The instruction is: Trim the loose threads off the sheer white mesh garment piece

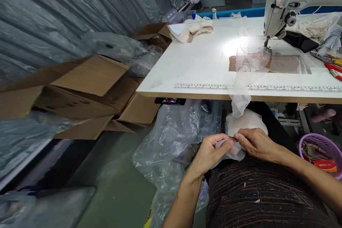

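Observation:
Over my lap, my left hand [212,151] pinches a piece of thin, sheer white fabric [236,153] between thumb and fingers. My right hand [255,144] is closed at the same spot, its thumb and fingertips almost touching those of the left. A small dark thing shows between the fingertips, too small to name. More white fabric [245,121] lies bunched behind the hands. A sheer strip [240,94] hangs over the table edge and leads back to the sewing machine [279,10], where it lies near the needle.
The white sewing table [192,64] carries a printed ruler along its front edge. Red-handled pliers [332,69] and a black phone-like object [300,41] lie at its right. Open cardboard boxes [91,78] and a clear plastic bag [171,142] stand left. A purple basket [320,139] is at right.

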`<action>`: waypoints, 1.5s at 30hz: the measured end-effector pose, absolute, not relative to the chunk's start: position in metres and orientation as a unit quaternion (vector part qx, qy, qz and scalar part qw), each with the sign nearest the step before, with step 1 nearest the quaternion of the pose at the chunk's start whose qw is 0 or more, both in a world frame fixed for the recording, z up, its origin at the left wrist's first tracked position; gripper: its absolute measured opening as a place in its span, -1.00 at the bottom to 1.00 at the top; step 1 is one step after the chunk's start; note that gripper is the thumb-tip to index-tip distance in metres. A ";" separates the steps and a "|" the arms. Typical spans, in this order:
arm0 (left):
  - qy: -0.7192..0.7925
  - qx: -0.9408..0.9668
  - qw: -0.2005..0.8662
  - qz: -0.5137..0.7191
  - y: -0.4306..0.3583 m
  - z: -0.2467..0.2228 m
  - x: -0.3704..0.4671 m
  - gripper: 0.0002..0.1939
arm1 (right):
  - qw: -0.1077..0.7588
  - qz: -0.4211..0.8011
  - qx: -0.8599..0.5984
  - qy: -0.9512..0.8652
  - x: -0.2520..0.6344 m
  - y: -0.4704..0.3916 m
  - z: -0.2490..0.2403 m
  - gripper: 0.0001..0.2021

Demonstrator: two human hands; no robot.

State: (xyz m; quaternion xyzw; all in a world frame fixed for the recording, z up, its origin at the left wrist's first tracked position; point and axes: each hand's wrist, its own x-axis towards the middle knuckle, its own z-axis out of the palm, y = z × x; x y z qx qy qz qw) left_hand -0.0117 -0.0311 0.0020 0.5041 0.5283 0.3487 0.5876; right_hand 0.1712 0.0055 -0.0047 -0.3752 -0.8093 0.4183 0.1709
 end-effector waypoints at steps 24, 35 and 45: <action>0.455 0.478 0.720 0.217 -0.012 -0.018 -0.004 -0.58 | 0.225 0.632 -0.397 -0.627 0.206 -0.012 -0.033 -0.59; 0.602 0.679 0.266 0.325 0.040 -0.054 -0.002 -0.80 | 0.321 0.443 -0.594 -0.590 0.236 0.018 -0.082 -0.62; 0.419 0.866 0.123 0.244 0.014 -0.101 0.037 -0.21 | 0.373 0.291 -0.587 -0.657 0.222 0.014 -0.077 -0.77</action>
